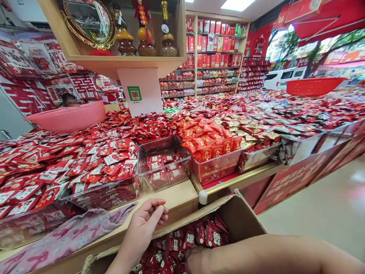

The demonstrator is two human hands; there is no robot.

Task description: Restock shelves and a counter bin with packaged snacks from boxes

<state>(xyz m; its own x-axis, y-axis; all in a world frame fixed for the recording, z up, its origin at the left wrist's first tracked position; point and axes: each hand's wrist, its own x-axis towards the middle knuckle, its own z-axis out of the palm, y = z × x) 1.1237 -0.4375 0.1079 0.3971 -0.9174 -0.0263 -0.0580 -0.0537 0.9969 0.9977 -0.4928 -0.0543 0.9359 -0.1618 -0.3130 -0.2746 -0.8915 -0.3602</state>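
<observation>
My left hand (146, 220) is above the near edge of an open cardboard box (248, 213), its fingers curled in toward the thumb with nothing visible in them. My right hand (198, 260) reaches down into the box among small red packets (189, 239) with white printing. Its fingers are hidden by the packets and the back of the hand. Beyond the box, on the counter, sits a clear plastic bin (164, 179) partly filled with similar red packets (155, 163).
Bins heaped with red-and-white packets (111, 158) stand left, and one of orange-red packets (212, 142) right. A purple patterned cloth (76, 234) lies along the counter edge. A pink basket (71, 118) and a red basket (313, 86) rest on the heaps. A display cabinet (114, 61) overhangs the counter.
</observation>
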